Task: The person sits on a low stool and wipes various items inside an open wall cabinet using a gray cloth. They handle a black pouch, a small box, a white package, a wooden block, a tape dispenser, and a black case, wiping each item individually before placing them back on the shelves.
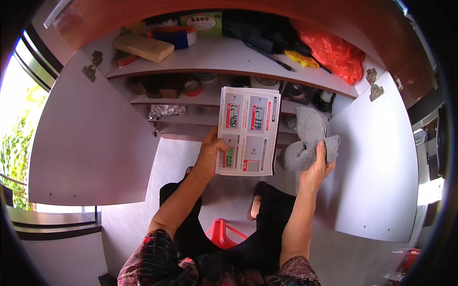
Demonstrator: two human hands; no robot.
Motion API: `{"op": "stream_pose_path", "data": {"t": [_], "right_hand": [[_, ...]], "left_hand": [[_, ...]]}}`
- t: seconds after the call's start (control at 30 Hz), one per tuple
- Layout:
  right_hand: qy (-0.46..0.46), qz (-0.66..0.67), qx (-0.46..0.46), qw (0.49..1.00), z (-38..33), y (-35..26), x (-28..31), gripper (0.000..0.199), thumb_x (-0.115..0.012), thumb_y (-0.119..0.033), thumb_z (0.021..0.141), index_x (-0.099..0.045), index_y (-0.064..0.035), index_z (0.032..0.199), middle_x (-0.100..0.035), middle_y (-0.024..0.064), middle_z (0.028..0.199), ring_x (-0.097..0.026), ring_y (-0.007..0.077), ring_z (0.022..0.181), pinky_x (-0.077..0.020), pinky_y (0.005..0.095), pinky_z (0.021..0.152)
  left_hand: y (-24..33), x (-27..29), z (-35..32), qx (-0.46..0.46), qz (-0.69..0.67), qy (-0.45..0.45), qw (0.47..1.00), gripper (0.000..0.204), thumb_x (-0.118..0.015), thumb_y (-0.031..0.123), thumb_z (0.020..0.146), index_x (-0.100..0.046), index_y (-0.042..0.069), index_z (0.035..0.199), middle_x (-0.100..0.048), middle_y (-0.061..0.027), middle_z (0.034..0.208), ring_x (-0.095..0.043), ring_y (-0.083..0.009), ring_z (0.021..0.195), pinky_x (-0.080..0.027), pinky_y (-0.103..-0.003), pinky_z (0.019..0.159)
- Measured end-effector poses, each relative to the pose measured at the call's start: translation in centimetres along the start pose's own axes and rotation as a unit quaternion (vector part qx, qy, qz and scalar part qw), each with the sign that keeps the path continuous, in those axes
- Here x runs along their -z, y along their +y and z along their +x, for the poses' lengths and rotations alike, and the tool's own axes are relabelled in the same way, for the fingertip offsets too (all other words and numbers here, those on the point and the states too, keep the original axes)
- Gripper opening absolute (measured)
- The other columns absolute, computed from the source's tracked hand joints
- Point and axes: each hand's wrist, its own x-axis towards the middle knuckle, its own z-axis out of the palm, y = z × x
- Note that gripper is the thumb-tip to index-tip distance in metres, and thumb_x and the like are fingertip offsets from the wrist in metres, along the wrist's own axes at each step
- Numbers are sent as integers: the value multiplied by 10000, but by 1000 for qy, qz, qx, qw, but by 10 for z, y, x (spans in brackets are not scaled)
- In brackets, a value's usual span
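Observation:
My left hand point(211, 148) grips a printed booklet point(250, 131) by its left edge, thumb on top of the page. The booklet's white cover carries several pictures of small digital displays, and it hangs in front of the cabinet shelves. To the right, my right hand point(317, 168) is closed on a bunched grey cloth point(310, 138), with the thumb pressed over its folds. Part of the cloth sticks up above the hand. A small gap separates the cloth from the booklet.
Open cabinet doors stand at left point(90, 138) and right point(377, 162). The top shelf point(214, 59) bears a wooden block point(143, 46), a green box point(202, 22), a black umbrella-like bundle point(257, 33) and a red plastic bag point(334, 52). Red tape point(192, 87) lies lower. A red stool point(219, 233) shows below me.

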Motion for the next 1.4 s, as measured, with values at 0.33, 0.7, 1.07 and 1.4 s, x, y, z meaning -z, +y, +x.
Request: {"op": "stream_pose_path", "data": {"t": [0.33,0.7,1.07,1.4], "right_hand": [[-117,-36,-107,987,-9,14,-1,319,-662,-178,822,-558,-18,1078,-578,19,949,-522,108,870,-405,252,806],[-208,-7,-138,968,-14,14,1,427,-698,-56,761,-512,-26,1144,-603,36,962,-575,111,877,-463,255,781],[-97,-11,141,985,-9,-26,13,502,-574,-143,740,-464,29,1199,-510,126,1134,-492,241,1061,-420,368,897],[-470,-433,316,701,-66,4,-26,748,-642,0,533,-478,-133,1251,-462,76,1143,-420,299,1099,-323,416,861]], "left_hand": [[-9,1,-3,78,1,-29,997,513,-432,-29,632,-544,8,1132,-632,-138,1009,-646,-223,859,-549,-342,780],[-5,-15,-10,118,63,-110,985,376,-603,37,747,-536,17,1117,-633,-109,997,-642,-195,849,-534,-328,778],[-9,-12,3,118,15,-80,990,361,-614,121,809,-535,32,1151,-637,-104,1009,-635,-206,899,-529,-341,785],[-45,22,2,135,29,-159,978,364,-500,203,901,-476,69,1238,-559,-58,1149,-570,-172,1011,-487,-322,863]]}}
